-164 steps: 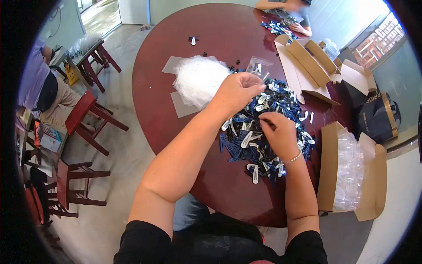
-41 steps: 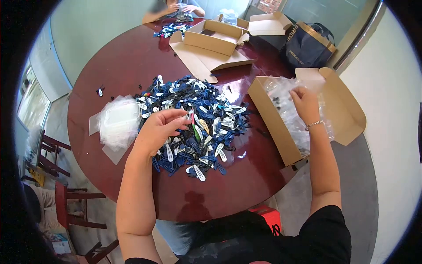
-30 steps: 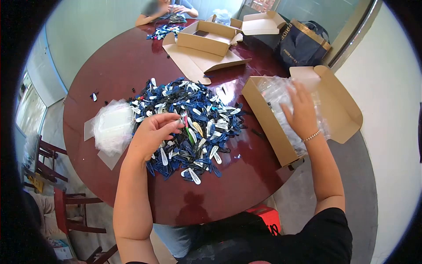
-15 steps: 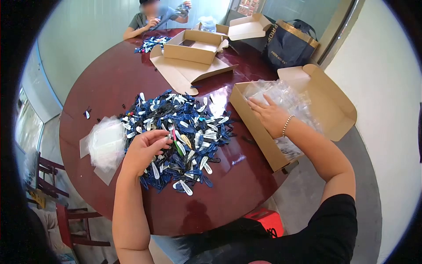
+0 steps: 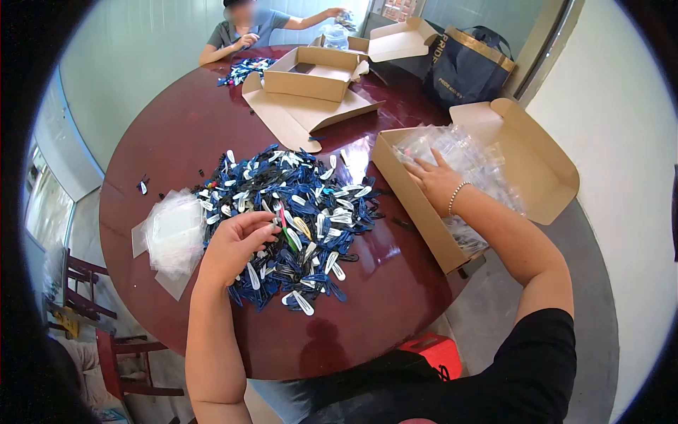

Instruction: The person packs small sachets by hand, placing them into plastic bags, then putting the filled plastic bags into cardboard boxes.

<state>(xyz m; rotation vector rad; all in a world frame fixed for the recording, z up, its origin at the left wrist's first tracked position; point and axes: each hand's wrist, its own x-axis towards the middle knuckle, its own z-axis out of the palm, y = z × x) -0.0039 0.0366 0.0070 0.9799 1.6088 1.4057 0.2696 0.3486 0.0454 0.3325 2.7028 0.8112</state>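
A heap of snap hair clips [image 5: 311, 201], mostly blue, white and black, covers the middle of the table. My left hand [image 5: 241, 244] is over its near left side, thumb and fingers drawn together in a pinch. Whatever the fingertips hold is too small to make out; pink, green and yellow clips lie just beside them. My right hand [image 5: 438, 184], with a beaded bracelet on the wrist, rests with fingers spread on clear plastic packets [image 5: 487, 166]. These fill an open cardboard box [image 5: 417, 212] at the table's right edge.
Flat clear bags [image 5: 171, 233] are stacked left of the heap. Open cardboard boxes [image 5: 304, 83] stand farther back, near a dark tote bag [image 5: 470, 67]. Across the round table [image 5: 155, 148], a person [image 5: 265, 32] sits by a smaller clip pile [image 5: 244, 69].
My two hands keep nearly the same places, the right one still on the packets. The person opposite has stretched one arm out toward the clear tub, with something in that hand.
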